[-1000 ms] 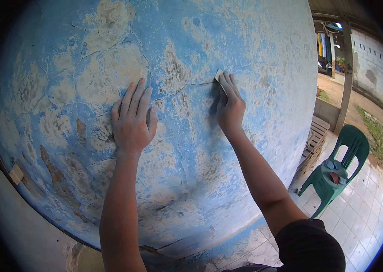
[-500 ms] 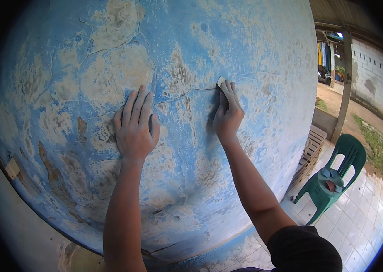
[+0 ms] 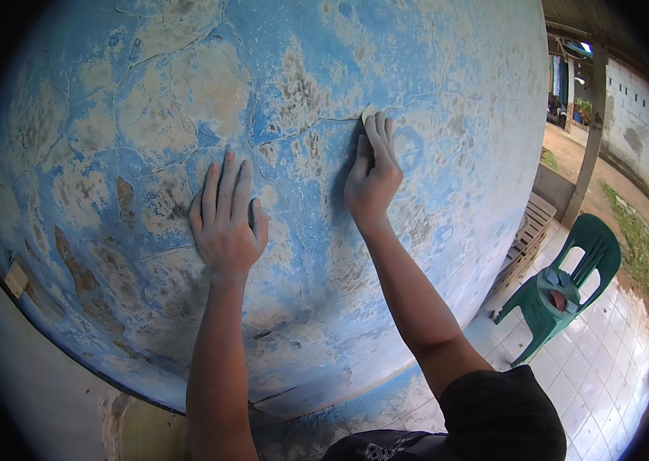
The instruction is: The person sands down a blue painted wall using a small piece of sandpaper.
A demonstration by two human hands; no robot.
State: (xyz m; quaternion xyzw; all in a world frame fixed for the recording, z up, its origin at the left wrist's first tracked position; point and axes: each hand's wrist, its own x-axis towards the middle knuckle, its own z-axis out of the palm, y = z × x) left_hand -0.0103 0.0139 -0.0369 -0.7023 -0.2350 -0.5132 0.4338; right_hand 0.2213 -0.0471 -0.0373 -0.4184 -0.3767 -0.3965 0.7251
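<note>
Against the flaking blue wall (image 3: 301,215), my left hand (image 3: 228,230) rests spread; my right hand (image 3: 374,177) pinches a pale, perhaps abrasive, sheet (image 3: 368,112) near the crack (image 3: 332,119). Likely sanding; the next stroke wants even pressure.

Both hands on a peeling blue wall (image 3: 324,46).
The left hand (image 3: 228,223) lies against it, fingers up and a little apart; higher and to the right, the right hand (image 3: 374,173) holds a pale pad (image 3: 368,114) to the paint, its edge poking past the fingertips, beside a thin crack (image 3: 324,123). Over to my right, a green chair (image 3: 544,316) stands on the tiles (image 3: 593,376) near a slatted crate (image 3: 530,230).
</note>
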